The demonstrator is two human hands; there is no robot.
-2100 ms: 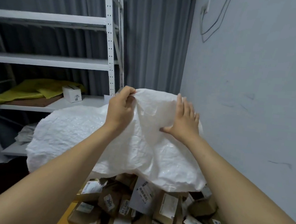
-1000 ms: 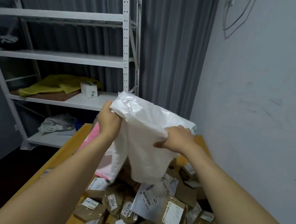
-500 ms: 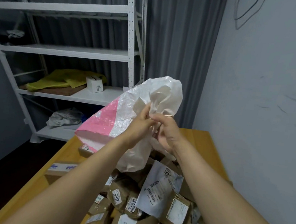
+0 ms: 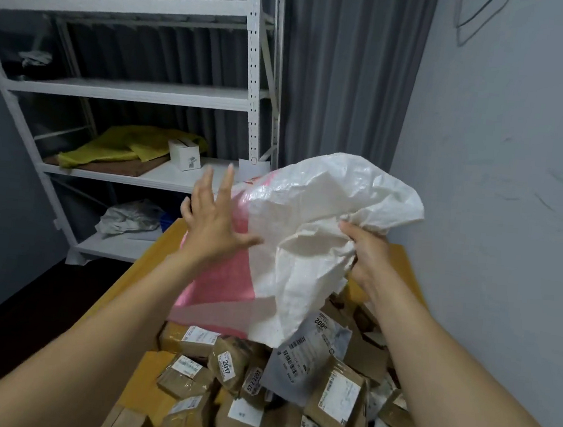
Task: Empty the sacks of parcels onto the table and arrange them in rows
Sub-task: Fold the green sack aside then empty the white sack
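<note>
Sack (image 4: pixel 309 236) first: where does it lie from your hands?

It hangs between them, above the parcel heap (image 4: pixel 250 382). Its long axis slants from the bunched white end at upper right down to the pink end at lower left. Your right hand (image 4: pixel 369 256) grips the bunched white cloth. Your left hand (image 4: pixel 210 227) is spread, fingers straight, palm at the pink side.

So which hand should carry it off?

Your right, I judge: only it has a hold. The heap crowds the near right of the yellow table (image 4: pixel 148 266), while the far left corner shows bare wood. White shelving (image 4: pixel 249 100) stands beyond the far left corner, and a grey wall (image 4: pixel 501 165) runs along the right edge.
</note>
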